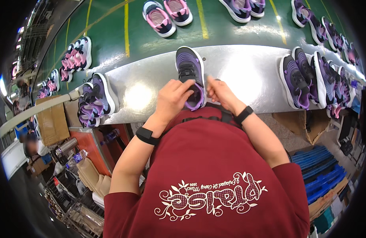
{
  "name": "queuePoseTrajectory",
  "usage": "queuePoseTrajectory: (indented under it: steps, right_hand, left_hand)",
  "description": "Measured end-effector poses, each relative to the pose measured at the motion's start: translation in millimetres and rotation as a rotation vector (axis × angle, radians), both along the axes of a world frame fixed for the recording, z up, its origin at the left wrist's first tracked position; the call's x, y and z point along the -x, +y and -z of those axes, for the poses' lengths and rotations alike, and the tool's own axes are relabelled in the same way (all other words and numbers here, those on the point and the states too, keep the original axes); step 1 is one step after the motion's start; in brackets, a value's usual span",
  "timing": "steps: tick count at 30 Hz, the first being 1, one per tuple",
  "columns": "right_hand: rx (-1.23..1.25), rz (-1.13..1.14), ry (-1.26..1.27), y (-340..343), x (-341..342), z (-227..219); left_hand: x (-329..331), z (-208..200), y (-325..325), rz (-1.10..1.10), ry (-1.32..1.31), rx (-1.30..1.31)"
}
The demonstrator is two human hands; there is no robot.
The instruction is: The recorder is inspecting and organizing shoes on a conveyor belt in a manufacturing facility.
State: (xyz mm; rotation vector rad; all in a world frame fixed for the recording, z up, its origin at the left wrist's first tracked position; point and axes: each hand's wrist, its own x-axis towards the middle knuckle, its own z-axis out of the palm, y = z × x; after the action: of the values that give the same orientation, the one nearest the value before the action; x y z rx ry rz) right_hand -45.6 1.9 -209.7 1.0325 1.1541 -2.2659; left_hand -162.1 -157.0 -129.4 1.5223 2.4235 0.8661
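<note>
A black and purple sneaker [189,69] lies on the metal ledge in front of me, its toe pointing away and its purple-lined opening toward my body. My left hand [173,98] is at the left side of that opening, its thumb and fingers closed on the shoe near the tongue. Just right of the shoe is my right hand [222,94], with its fingers curled together. Whether anything small is between those fingers cannot be made out. Dark straps cross the upper part of the shoe.
The metal ledge [141,75] borders a green conveyor belt [107,31] with yellow lines and pairs of sneakers. More purple sneakers [296,81] stand in a row at right. Another group of sneakers [97,97] sits at left. Cardboard boxes [52,121] and blue slats [316,164] are below.
</note>
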Motion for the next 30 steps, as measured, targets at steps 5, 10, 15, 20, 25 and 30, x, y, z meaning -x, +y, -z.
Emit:
queuePoseTrajectory:
  steps: [5,10,15,20,25,30]
  right_hand:
    - [-0.814,-0.108,0.218,-7.0,2.3,-38.1]
    - [-1.394,-0.48,0.352,-21.3,0.8,-38.1]
    - [-1.377,-0.484,0.383,-1.7,-6.3,-40.0]
    - [-1.527,-0.461,0.175,34.9,-35.2,-39.5]
    - [-1.681,-0.472,0.093,69.5,-46.5,-65.0]
    - [-1.518,-0.187,0.336,21.2,-5.5,-126.1]
  left_hand:
    - [12.1,-1.9,-72.2,-0.354,-0.016,-0.012]
    - [65.0,31.1,-181.8,-0.813,0.349,0.192]
    - [93.4,39.6,-258.2,-0.948,0.426,0.59]
    - [96.4,33.4,-221.4,-0.62,0.373,0.514]
    - [24.1,29.8,-113.5,-0.428,0.208,0.24]
    - [-11.6,40.9,-69.4,-0.25,0.167,0.12]
